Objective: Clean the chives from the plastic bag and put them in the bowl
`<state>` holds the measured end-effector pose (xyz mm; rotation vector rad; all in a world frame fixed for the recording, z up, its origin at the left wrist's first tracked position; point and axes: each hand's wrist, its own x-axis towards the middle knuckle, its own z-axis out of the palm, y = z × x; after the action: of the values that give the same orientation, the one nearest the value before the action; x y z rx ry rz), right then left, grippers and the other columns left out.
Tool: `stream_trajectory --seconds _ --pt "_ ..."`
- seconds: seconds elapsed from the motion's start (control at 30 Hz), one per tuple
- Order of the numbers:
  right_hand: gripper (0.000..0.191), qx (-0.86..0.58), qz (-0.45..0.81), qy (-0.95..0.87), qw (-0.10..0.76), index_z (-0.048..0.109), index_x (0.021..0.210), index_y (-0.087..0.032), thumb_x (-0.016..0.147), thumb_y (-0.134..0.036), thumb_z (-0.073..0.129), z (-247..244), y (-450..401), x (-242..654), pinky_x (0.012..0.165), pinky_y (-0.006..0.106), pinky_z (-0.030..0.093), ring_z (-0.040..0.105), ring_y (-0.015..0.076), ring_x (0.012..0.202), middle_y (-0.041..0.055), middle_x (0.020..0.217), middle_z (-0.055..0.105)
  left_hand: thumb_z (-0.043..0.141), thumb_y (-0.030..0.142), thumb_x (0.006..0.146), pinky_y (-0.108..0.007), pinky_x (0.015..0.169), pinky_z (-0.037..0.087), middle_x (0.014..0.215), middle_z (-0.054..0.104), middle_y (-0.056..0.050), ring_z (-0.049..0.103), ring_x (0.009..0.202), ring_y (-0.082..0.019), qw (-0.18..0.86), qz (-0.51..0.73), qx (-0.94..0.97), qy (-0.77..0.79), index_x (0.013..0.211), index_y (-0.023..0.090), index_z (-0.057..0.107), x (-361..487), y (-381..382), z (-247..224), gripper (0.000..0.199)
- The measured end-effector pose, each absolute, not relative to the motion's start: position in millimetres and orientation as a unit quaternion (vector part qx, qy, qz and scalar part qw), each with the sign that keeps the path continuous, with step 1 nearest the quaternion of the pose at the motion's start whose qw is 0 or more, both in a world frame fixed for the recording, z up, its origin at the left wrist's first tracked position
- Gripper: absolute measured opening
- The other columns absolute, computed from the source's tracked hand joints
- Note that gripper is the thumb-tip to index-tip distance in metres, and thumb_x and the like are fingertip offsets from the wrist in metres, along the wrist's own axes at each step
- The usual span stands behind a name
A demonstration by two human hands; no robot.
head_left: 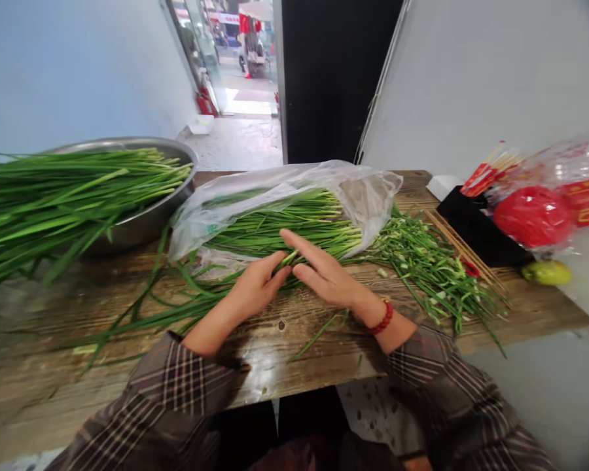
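Observation:
Long green stalks [269,229] lie side by side in a clear plastic bag [285,176] at the middle of the table. In front of them, my left hand [258,284] is closed around a few green stalks, whose pale ends point up to the right. My right hand [324,275], with a red bead bracelet at the wrist, is beside those ends. Its fingers are stretched out and slightly apart, with the fingertips close to the left hand. More long leaves [177,311] trail to the left under my left forearm.
A steel bowl [142,226] heaped with green stalks stands at the left. Trimmings [427,261] are piled at the right, beside thin sticks, a black tray [481,229], a red bundle [533,216] and a yellow-green object [547,272]. The wooden table's [294,356] front edge is near my body.

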<state>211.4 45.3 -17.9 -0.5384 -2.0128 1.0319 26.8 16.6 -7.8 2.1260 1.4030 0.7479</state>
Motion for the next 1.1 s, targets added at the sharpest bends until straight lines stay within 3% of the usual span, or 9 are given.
stream_trajectory --seconds 0.07,0.13,0.23,0.33,0.53,0.7,0.8,0.97,1.1 --pt "0.059 -0.196 0.385 -0.823 0.369 0.035 0.149 -0.024 0.096 -0.050 0.042 -17.8 43.9 208.3 0.120 0.039 0.027 0.034 0.0197 0.143 0.0059 0.155 0.037 0.042 0.032 0.089 -0.027 0.064 0.039 0.077 0.061 -0.002 0.053 0.069 -0.016 0.242 0.276 0.781 0.505 0.086 0.018 0.053 26.3 17.4 -8.3 0.018" --pt "0.055 -0.223 0.375 -0.815 0.382 0.042 0.145 -0.022 0.097 -0.048 0.041 -16.7 49.1 213.1 0.115 0.038 0.036 0.046 0.0198 0.135 0.0081 0.149 0.046 0.042 0.034 0.090 -0.027 0.064 0.039 0.073 0.058 -0.001 0.053 0.067 -0.016 0.232 0.277 0.778 0.514 0.080 0.019 0.051 24.3 19.0 -8.2 0.020" --pt "0.043 -0.331 0.348 -0.762 0.435 0.060 0.128 -0.020 0.098 -0.043 0.040 -12.9 67.4 238.6 0.093 0.034 0.052 0.068 0.0183 0.102 0.0089 0.122 0.068 0.044 0.037 0.090 -0.026 0.059 0.036 0.062 0.049 0.002 0.047 0.060 -0.015 0.187 0.290 0.752 0.561 0.069 0.020 0.046 19.2 22.1 -6.4 0.028" --pt "0.032 -0.442 0.246 -0.750 0.426 0.071 0.106 -0.020 0.095 -0.036 0.046 -12.1 88.4 274.1 0.079 0.032 0.052 0.069 0.0185 0.082 0.0056 0.094 0.076 0.053 0.038 0.085 -0.026 0.062 0.038 0.068 0.056 0.001 0.052 0.065 -0.015 0.156 0.316 0.725 0.592 0.075 0.019 0.053 15.1 24.2 -4.6 0.021" --pt "0.023 -0.540 0.062 -0.800 0.253 0.075 0.096 -0.021 0.090 -0.025 0.053 -26.8 109.0 305.9 0.083 0.035 0.048 0.066 0.0233 0.091 0.0072 0.099 0.074 0.054 0.039 0.084 -0.027 0.072 0.044 0.086 0.069 -0.003 0.062 0.079 -0.018 0.165 0.330 0.709 0.601 0.093 0.017 0.065 14.5 23.6 -4.3 0.026" --pt "0.030 -0.556 0.009 -0.796 0.239 0.069 0.116 -0.018 0.091 -0.023 0.052 -40.3 115.6 302.4 0.095 0.038 0.045 0.061 0.0256 0.108 0.0108 0.116 0.070 0.050 0.041 0.086 -0.026 0.066 0.043 0.082 0.069 -0.001 0.061 0.074 -0.017 0.177 0.330 0.698 0.610 0.095 0.017 0.067 15.6 21.9 -2.2 0.030" --pt "0.029 -0.575 0.004 -0.787 0.222 0.071 0.114 -0.018 0.090 -0.025 0.054 -43.1 118.4 302.7 0.091 0.038 0.045 0.062 0.0260 0.101 0.0121 0.108 0.071 0.049 0.042 0.087 -0.025 0.064 0.042 0.079 0.068 -0.001 0.060 0.072 -0.016 0.180 0.335 0.700 0.605 0.092 0.017 0.067 14.9 22.2 -3.2 0.031" --pt "0.020 -0.537 0.109 -0.747 0.376 0.075 0.088 -0.019 0.085 -0.032 0.060 -33.8 114.1 296.8 0.074 0.032 0.047 0.061 0.0192 0.075 0.0059 0.083 0.071 0.050 0.039 0.087 -0.025 0.065 0.042 0.079 0.068 -0.001 0.058 0.070 -0.015 0.168 0.368 0.696 0.594 0.093 0.016 0.068 14.6 21.5 -5.1 0.030" --pt "0.034 -0.440 0.295 -0.699 0.480 0.070 0.074 -0.017 0.086 -0.046 0.057 -23.9 101.3 279.4 0.065 0.027 0.044 0.058 0.0146 0.066 0.0011 0.069 0.066 0.050 0.034 0.089 -0.025 0.067 0.043 0.078 0.066 -0.001 0.058 0.073 -0.015 0.150 0.401 0.687 0.587 0.093 0.017 0.067 18.4 15.0 0.4 0.025"
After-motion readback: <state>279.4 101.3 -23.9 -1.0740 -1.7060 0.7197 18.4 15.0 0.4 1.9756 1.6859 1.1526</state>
